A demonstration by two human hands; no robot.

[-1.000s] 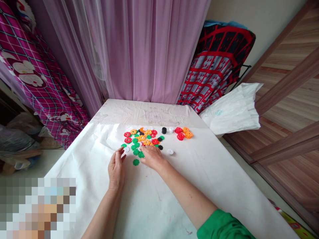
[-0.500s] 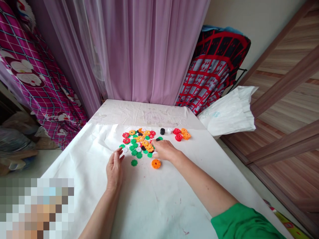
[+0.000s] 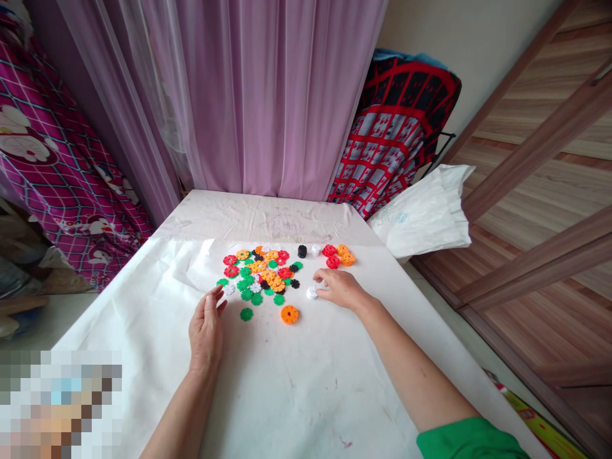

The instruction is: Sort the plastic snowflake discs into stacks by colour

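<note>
My left hand (image 3: pixel 206 328) rests on its side at the left of a loose pile of toothed plastic snowflake discs (image 3: pixel 258 268) in orange, green, red, black and white. Its fingers are loosely curved and apart, holding nothing; a green disc (image 3: pixel 222 282) and a white disc (image 3: pixel 230 289) lie by the fingertips. To the right of the pile, my right hand (image 3: pixel 339 288) pinches white snowflake discs (image 3: pixel 312 292) low over the table. How many it holds I cannot tell. A thick orange disc stack (image 3: pixel 289 315) lies in front of the pile, beside a single green disc (image 3: pixel 247 314).
Behind my right hand sit small stacks: black (image 3: pixel 302 251), white (image 3: pixel 316 250), red (image 3: pixel 329 250) and orange (image 3: pixel 348 258). The table (image 3: pixel 287 395) wears a white cover. A white bag (image 3: pixel 423 213) hangs at its right edge; purple curtains (image 3: pixel 268 95) close off the far side.
My right hand has moved right from the pile, carrying white discs out of it. A black disc it was covering now shows. The whole view has shifted slightly; my left hand keeps its place by the pile.
</note>
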